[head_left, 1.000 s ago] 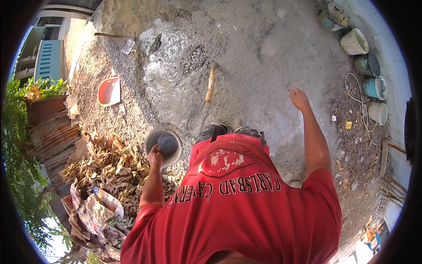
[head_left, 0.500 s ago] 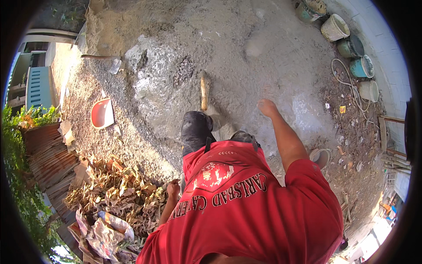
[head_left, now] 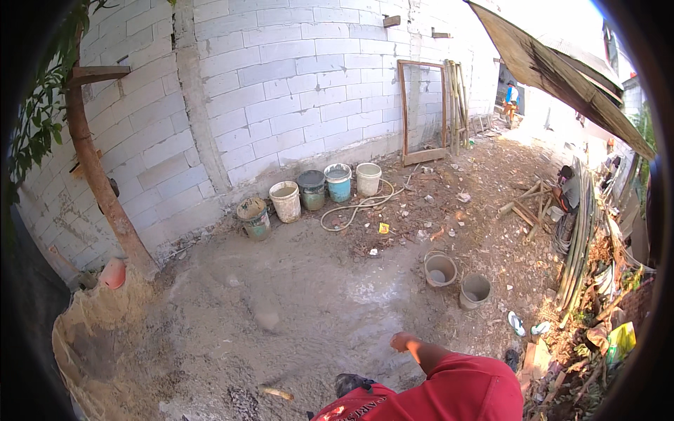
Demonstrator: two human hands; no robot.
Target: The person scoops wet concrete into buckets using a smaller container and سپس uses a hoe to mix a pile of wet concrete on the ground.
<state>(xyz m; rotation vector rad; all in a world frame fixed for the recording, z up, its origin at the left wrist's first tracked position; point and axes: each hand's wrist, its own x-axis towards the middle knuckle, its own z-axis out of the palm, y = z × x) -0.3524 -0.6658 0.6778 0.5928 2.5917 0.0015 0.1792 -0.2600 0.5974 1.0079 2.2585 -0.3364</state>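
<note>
My right hand (head_left: 401, 342) hangs over the wet grey mortar (head_left: 309, 309) spread on the ground. Its fingers look loosely curled, with nothing visible in them. My left hand is out of the picture. A short wooden handle (head_left: 278, 393) lies on the mortar near the lower edge, left of my dark-covered knee (head_left: 349, 384); whatever it belongs to is hidden. Closest to my right hand on the far right side are two grey buckets, one with a raised handle (head_left: 440, 271) and one beside it (head_left: 475, 290).
Several buckets, among them a blue one (head_left: 338, 184), line the block wall (head_left: 295, 77) near a coiled hose (head_left: 358, 205). A wooden frame (head_left: 424, 157) leans there. A tree trunk (head_left: 105, 189) rises at left. Sandals (head_left: 516, 323), poles (head_left: 580, 231) and two people (head_left: 511, 104) are at right.
My view has swung up and to the right, bringing the wall, both grey buckets and the people into sight. My left hand and the leaf pile have left the picture. My right hand stays empty.
</note>
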